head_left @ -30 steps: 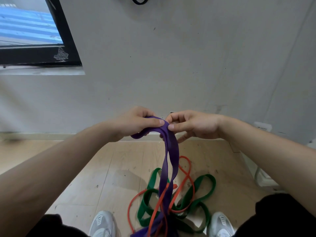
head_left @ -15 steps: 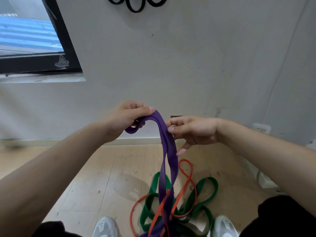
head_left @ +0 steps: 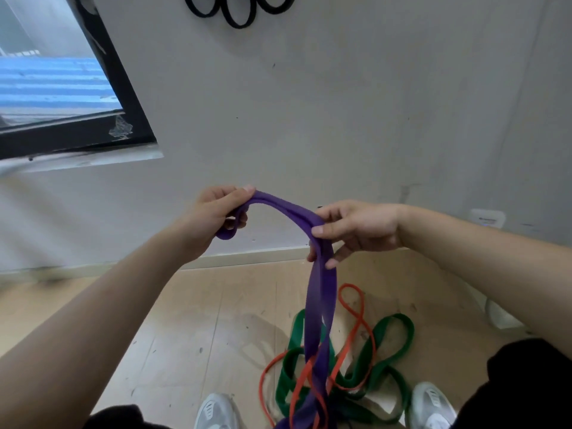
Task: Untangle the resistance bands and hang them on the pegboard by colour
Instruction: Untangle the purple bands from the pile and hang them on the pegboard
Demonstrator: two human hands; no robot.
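We pinch the wide purple rubber band (head_left: 320,305) in left hand (head_left: 216,212) and right hand (head_left: 356,230). Its tail is tangled with the thin orange band (head_left: 356,332) and flat green band (head_left: 393,335) on the floor (head_left: 201,320), so pulling could tighten the snarl.

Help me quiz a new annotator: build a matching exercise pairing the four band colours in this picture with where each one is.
Things
1. purple band
2. green band
3. orange band
4. black bands

Places
A. hanging high on the wall
B. gripped by the left hand and the right hand
C. wide loops lying on the floor
D. thin loops tangled over the green ones

Pairs: 1-B, 2-C, 3-D, 4-A
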